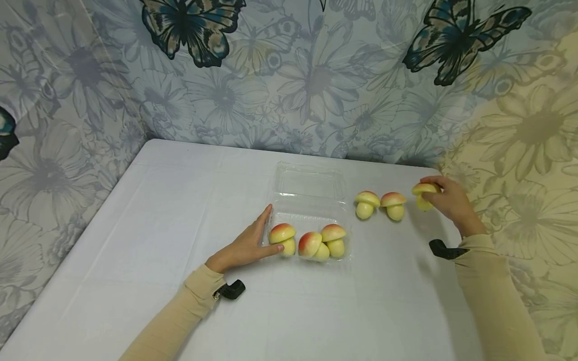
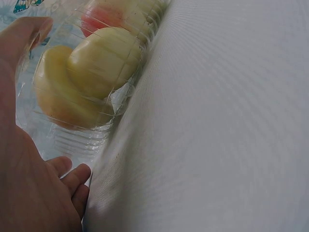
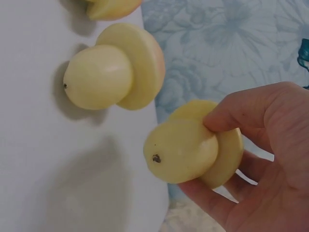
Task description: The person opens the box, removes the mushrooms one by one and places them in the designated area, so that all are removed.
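My right hand pinches a mushroom-shaped toy, yellow with a reddish cap, at the right end of the table. Beside it two similar toy mushrooms stand on the tabletop, the nearer one and another further left. A clear plastic container lies with its lid folded back. Three more toy mushrooms sit along its front part, among them the left one. Against the container's left side rests my left hand, fingers stretched along the wall and thumb across the front corner.
The white-covered table ends at a wall hung with floral and butterfly cloth. Its right edge runs close under the right hand. Dark wrist-worn devices sit on the left wrist and the right wrist.
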A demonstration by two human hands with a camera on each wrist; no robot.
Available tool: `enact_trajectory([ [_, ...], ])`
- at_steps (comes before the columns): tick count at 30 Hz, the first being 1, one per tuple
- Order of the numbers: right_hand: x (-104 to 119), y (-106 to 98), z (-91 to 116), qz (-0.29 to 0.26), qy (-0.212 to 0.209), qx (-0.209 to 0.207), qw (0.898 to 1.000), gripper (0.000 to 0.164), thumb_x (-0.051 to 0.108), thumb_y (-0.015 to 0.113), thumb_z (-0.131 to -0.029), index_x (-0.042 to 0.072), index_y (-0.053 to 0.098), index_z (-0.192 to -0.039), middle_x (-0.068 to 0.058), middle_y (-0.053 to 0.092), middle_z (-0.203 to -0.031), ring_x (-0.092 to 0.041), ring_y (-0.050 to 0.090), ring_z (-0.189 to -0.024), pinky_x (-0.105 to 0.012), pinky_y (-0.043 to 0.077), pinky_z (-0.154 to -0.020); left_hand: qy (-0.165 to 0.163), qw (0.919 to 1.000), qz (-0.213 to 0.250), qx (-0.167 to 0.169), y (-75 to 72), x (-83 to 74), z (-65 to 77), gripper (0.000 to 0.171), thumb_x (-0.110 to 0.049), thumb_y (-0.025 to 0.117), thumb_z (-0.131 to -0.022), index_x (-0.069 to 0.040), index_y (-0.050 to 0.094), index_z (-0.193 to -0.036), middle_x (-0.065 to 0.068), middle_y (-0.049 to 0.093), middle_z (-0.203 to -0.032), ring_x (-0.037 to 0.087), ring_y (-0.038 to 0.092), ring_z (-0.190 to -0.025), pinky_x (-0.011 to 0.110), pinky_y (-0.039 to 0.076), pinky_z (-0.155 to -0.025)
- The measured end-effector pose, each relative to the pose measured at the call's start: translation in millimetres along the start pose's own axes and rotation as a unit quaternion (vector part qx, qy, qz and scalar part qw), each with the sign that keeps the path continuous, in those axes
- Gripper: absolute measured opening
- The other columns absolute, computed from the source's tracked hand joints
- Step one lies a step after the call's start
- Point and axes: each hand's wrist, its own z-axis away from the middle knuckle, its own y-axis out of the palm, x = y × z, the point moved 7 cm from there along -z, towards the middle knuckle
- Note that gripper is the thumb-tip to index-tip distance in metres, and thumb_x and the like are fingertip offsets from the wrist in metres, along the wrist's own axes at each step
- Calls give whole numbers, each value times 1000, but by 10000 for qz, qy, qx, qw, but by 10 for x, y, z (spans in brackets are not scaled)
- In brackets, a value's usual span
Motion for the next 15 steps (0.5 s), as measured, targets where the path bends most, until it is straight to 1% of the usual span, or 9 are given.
enact_trajectory([
  [5,-34,29,2,60,117,148,9998,45,22,56,-101,0,53,-140,-28,53,-139,-18,50,-107,-12,42,-70,31,10000,42,5,-4,-16,2,112,-53,69,-90,-24,-10,-163,11,5,-172,30,7,-159,55,13,-127],
  [7,-48,40,4,63,159,206,9996,46,23,56,-101,0,52,-141,-29,53,-139,-22,51,-109,-12,43,-69,29,10000,44,7,-4,-17,2,112,-53,69,-90,-24,-11,-163,11,5,-172,30,7,-159,55,13,-127],
  [9,-61,52,5,65,164,258,9995,46,23,56,-102,-1,52,-141,-30,52,-139,-22,52,-108,-12,44,-68,4,10000,26,8,-4,-15,4,112,-54,69,-90,-25,-11,-163,11,4,-172,30,6,-159,55,13,-127],
  [15,-109,116,13,-54,207,392,9990,48,22,55,-102,-2,49,-143,-29,49,-142,-12,51,-104,-12,44,-71,-29,10000,13,2,0,-5,8,112,-55,68,-90,-27,-11,-163,9,4,-172,28,6,-159,54,12,-128],
])
